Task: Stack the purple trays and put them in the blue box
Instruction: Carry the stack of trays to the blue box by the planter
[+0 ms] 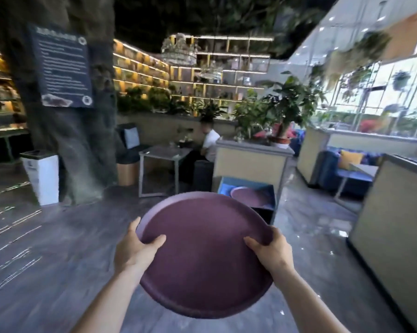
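Between both hands [140,246], purple tray [202,255]

- Grey, glossy floor [58,248] spreads out underfoot, catching streaks of light.
- A huge tree-trunk pillar [65,140] rises on the left, a dark sign [60,66] fixed to it.
- Warm-lit shelves [202,70] glow at the back, above potted plants [270,111].
- Daylight pours through tall windows [380,97] on the right, over a blue sofa [347,174].

Bright window [380,97] glare at right; blurred, warped edges.
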`<action>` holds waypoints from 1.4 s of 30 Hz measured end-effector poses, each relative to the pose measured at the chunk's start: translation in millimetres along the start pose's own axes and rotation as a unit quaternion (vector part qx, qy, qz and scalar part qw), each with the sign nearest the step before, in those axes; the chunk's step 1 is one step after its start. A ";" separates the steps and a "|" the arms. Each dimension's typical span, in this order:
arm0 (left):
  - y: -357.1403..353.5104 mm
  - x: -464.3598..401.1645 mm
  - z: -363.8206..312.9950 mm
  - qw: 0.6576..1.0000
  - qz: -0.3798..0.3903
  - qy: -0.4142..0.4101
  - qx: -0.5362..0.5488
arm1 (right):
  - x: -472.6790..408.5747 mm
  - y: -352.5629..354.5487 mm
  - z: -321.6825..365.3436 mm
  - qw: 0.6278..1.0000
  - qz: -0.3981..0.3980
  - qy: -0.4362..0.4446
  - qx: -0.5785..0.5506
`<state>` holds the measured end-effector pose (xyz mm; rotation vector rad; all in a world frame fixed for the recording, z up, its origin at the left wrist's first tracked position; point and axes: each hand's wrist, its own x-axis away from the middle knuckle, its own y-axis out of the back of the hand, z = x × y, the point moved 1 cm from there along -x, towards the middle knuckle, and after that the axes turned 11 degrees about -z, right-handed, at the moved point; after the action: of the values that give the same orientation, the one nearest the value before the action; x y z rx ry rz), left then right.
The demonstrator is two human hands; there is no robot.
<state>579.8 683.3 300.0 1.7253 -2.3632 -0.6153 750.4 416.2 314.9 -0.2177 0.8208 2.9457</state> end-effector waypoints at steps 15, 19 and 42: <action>-243.2 29.9 -96.5 0.992 0.118 -0.051 -0.011 | -161.1 96.7 -118.2 0.991 -0.089 -0.097 0.006; -288.3 14.8 -103.1 0.990 0.132 -0.049 -0.003 | -193.9 89.0 -131.1 0.989 -0.099 -0.114 0.006; -598.0 -274.6 -135.6 0.987 0.159 -0.013 0.003 | -545.5 -132.1 -107.4 0.983 -0.086 -0.144 0.071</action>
<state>1241.4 757.1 209.1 1.3033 -2.5818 -0.5805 1316.0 454.2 242.1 0.1383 0.9125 2.6572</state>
